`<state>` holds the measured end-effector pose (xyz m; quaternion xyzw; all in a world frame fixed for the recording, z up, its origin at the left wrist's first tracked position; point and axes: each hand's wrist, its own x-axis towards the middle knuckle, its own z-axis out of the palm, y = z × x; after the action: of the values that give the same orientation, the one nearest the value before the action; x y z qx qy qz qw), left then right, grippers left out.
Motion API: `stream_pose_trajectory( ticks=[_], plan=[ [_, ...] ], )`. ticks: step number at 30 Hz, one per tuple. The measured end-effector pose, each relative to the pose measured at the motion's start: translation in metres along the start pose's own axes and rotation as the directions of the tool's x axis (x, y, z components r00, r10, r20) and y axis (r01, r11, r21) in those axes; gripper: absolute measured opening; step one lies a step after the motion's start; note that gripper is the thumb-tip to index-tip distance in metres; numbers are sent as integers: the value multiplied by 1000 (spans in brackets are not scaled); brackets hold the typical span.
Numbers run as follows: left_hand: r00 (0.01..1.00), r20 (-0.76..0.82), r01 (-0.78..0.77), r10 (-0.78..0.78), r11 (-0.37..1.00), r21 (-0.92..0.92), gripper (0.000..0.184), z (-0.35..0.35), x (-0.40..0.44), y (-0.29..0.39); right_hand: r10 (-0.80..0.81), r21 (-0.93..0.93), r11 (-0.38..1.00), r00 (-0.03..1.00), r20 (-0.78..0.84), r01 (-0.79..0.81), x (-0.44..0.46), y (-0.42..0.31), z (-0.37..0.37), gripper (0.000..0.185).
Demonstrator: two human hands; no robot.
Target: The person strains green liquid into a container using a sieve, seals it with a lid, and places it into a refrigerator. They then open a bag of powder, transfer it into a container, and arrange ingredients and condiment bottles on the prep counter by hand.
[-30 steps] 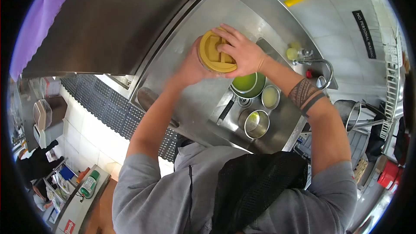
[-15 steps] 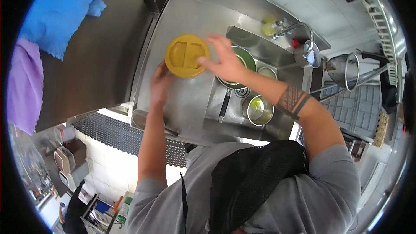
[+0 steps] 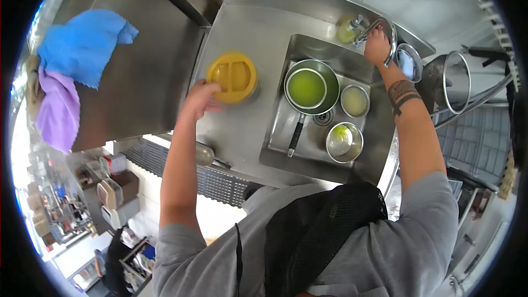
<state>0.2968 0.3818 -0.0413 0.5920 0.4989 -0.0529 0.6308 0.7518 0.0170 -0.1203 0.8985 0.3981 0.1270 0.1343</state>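
Observation:
A round container with a mustard-yellow lid [image 3: 238, 69] stands on the steel counter left of the sink. Beside its lower left edge is my left hand [image 3: 199, 99], fingers apart and a little blurred; whether they touch the lid I cannot tell. My right hand [image 3: 376, 48] reaches to the back right of the sink, fingers closed at the curved metal tap [image 3: 394, 44]. The part under those fingers is hidden. In the sink sit a green-lined pan [image 3: 331, 83] with a bowl of green liquid [image 3: 306, 88] in it, a small bowl [image 3: 355, 101] and a metal pot [image 3: 356, 151].
A bottle of yellow-green liquid [image 3: 346, 32] stands behind the sink. Strainers [image 3: 456, 82] hang at the right. Blue [image 3: 82, 44] and purple [image 3: 59, 107] cloths lie on the dark steel surface at left. A ladle [image 3: 204, 155] rests near the counter's front edge.
My right hand has moved from the yellow lid to the tap, covering the red part seen there earlier. My left hand stays by the container. The view has shifted a little.

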Motion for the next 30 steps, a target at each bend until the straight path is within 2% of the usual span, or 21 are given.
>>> stream_pose_trajectory(
  ticks=[1,2,3,5,7,9,10,12,13,14,16,17,19,20,22,25,30],
  plan=[
    [991,105,84,-80,996,-30,59,1,0,5,28,18,999,1000,1,-28,0,-5,8,49],
    [990,131,62,-55,997,-46,60,5,-5,5,133,7,991,982,134,-135,6,-17,18,43],
    [988,144,53,-51,999,-12,60,12,-5,3,151,-103,985,978,143,-137,1,-20,75,40],
    [986,164,26,3,983,-180,55,22,-2,-8,187,-321,939,969,162,-127,-8,-26,180,38],
    [987,153,-25,53,983,-180,52,42,-8,-7,259,83,949,905,337,-303,-22,-36,81,46],
    [978,193,-53,82,987,-151,46,60,-10,-12,234,376,817,848,475,-436,-26,-32,41,59],
    [983,155,-71,94,986,-150,49,83,-27,-1,182,527,695,829,528,-489,-30,-28,25,66],
    [983,143,-85,111,980,-180,47,124,-36,2,27,779,304,822,569,-549,-45,-22,0,63],
    [981,130,-111,141,971,-214,45,143,-37,3,-111,828,-165,845,524,-535,-54,-17,-11,61],
    [978,151,-109,143,972,-209,45,163,-35,4,-91,825,-164,841,533,-541,-61,-12,-31,61],
    [959,266,-31,100,967,-254,48,202,-29,6,-357,643,-490,809,468,-588,-75,-6,-72,44],
    [951,294,-26,100,969,-245,48,219,-21,5,-333,642,-493,809,484,-587,-82,-3,-81,44],
    [881,452,-39,141,973,-228,47,254,0,0,-545,557,-447,707,451,-700,-92,6,-88,37],
    [869,474,-37,140,975,-220,47,269,7,-2,-526,555,-453,712,465,-697,-97,10,-88,37],
    [857,486,-61,172,970,-236,46,297,16,-2,-423,629,-337,709,564,-701,-104,15,-81,36],
    [858,482,-101,177,979,-179,48,324,28,1,-325,639,-333,721,612,-693,-115,27,-75,34],
    [821,551,-182,147,983,9,51,355,44,26,-350,639,-335,721,598,-693,-114,43,-71,30]
  ],
)
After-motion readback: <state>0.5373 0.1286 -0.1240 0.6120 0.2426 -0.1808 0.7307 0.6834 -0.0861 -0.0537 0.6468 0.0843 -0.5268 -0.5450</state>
